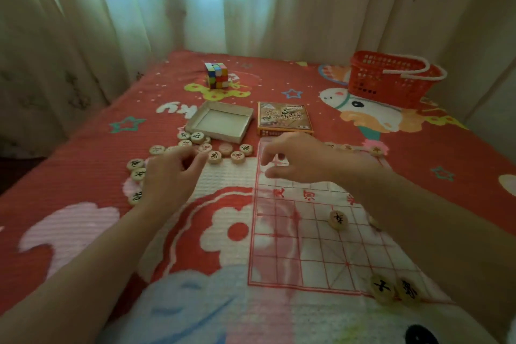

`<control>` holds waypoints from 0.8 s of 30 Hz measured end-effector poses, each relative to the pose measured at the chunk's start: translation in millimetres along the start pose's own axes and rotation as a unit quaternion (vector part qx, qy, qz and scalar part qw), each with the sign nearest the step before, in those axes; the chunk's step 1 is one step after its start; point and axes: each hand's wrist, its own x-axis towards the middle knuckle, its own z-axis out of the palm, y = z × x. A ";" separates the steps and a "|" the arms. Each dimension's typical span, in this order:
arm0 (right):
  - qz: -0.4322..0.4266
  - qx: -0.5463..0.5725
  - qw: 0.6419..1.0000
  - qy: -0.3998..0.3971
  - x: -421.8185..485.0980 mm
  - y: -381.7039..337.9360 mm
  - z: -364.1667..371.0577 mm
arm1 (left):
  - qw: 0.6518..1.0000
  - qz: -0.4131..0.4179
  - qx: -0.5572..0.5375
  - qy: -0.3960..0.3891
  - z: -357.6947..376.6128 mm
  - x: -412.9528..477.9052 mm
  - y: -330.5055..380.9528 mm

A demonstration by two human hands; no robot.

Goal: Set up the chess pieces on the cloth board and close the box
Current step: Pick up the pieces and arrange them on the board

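Observation:
A thin cloth board point(315, 248) with a red grid lies on the bedspread in front of me. Two round wooden pieces point(395, 290) stand at its near edge, one piece point(337, 220) sits mid-board, and a few more point(375, 150) line the far edge. Loose pieces point(215, 156) are scattered left of the board, near the empty open box tray point(220, 121). The printed lid point(284, 118) lies right of the tray. My left hand point(170, 176) hovers over the loose pieces, fingers curled, nothing visibly held. My right hand point(296, 159) is over the board's far left corner, fingertips pinched downward.
A colourful puzzle cube point(217, 75) stands farther back on the red patterned bedspread point(83, 165). A red plastic basket point(391, 78) with white rope handles sits at the back right. Curtains hang behind the bed.

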 end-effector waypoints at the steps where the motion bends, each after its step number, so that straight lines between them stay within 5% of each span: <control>1: 0.004 -0.008 1.000 -0.004 14.7 -0.8 2.9 | 0.999 0.010 0.039 0.024 -10.0 -1.1 -9.5; 5: 0.047 -0.043 0.998 -0.013 61.3 -3.9 13.8 | 0.982 0.052 0.176 0.049 -40.1 -9.0 -36.6; 11: 0.085 -0.034 0.995 -0.042 89.6 -7.3 27.3 | 0.921 -0.083 0.372 -0.081 -60.4 -16.6 -42.1; 19: 0.056 0.041 0.996 0.047 86.9 -12.2 16.8 | 0.960 -0.069 0.239 -0.125 -69.1 -10.7 -51.5; 24: 0.026 0.016 0.999 -0.030 90.9 -28.0 24.9 | 0.986 0.013 0.160 -0.041 -60.8 -3.4 -37.2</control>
